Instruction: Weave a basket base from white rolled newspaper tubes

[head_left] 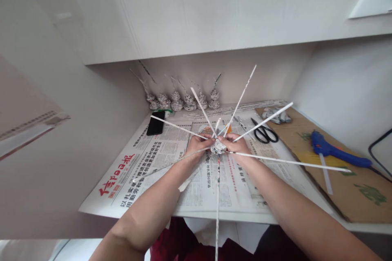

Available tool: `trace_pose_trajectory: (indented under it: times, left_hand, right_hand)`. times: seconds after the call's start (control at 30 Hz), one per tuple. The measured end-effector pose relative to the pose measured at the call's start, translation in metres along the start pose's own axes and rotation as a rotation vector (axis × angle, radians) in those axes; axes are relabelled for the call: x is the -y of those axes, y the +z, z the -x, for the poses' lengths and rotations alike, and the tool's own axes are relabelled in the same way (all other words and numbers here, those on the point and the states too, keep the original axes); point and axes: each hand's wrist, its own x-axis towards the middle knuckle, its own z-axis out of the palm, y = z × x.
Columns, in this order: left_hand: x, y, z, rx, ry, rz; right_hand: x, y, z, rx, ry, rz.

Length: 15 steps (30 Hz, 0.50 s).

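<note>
Both hands grip a small woven piece of rolled newspaper (218,147) over the middle of the newspaper-covered table. Long thin paper sticks (268,124) radiate from it in several directions, one hanging down toward my lap. My left hand (198,145) is closed on the left side of the weave, thumb at its upper edge. On the right side, my right hand (237,143) pinches the weave, with sticks passing above and below the fingers. The undersides of the fingers and part of the weave are hidden.
Several gourd-shaped paper weaves (190,102) line the back wall beside loose paper sticks (245,108). A phone (156,123) lies left; black-handled scissors (266,131) lie right. A blue glue gun (337,151) rests on cardboard (333,195). An overhead panel (214,12) hangs above the table.
</note>
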Motion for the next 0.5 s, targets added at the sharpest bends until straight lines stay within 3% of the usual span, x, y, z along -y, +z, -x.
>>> trace_pose_trajectory:
  times: [0.27, 0.5]
  left_hand:
    - [0.0038, -0.003, -0.0044, 0.049, -0.001, 0.006]
    - [-0.0015, 0.0012, 0.0007, -0.023, -0.023, -0.023]
  right_hand:
    - [0.0085, 0.0047, 0.006, 0.07, 0.095, -0.27]
    - [0.0101, 0.0061, 0.0077, 0.004, -0.017, -0.118]
